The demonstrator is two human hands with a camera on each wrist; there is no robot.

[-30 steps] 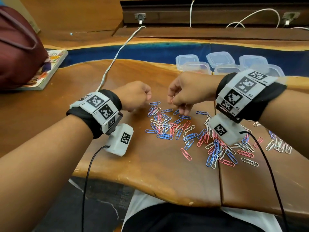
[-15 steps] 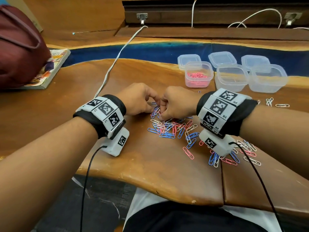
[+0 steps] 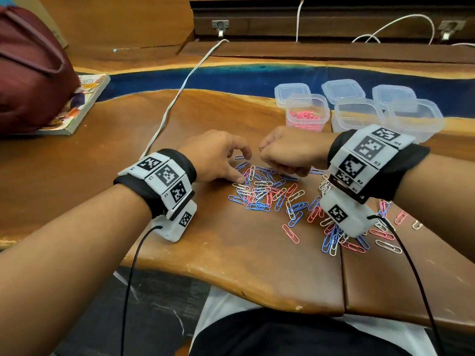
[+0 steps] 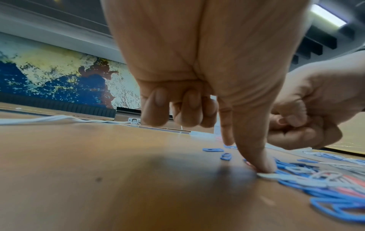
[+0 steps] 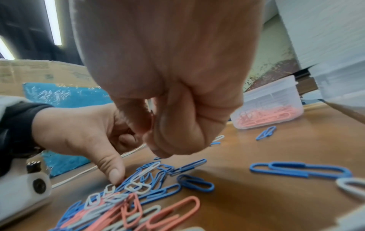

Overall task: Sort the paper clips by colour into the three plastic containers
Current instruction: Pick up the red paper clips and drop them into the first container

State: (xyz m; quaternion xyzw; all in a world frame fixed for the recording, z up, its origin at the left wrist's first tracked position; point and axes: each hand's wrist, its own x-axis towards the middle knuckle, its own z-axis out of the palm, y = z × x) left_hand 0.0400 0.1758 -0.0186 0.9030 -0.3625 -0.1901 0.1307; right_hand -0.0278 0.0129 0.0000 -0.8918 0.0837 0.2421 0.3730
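Two hands meet over scattered blue, pink and white paper clips (image 3: 267, 191): left hand (image 3: 218, 156) thumb presses a white clip (image 4: 266, 175), visible only from the wrists; right hand (image 3: 288, 152) clenched, contents unseen.

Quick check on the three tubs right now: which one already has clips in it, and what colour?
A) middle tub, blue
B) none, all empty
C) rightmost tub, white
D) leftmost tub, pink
D: in the head view the leftmost container holds a layer of pink clips, while the middle container and the rightmost container show no coloured clips; the right wrist view also shows pink clips in a tub.
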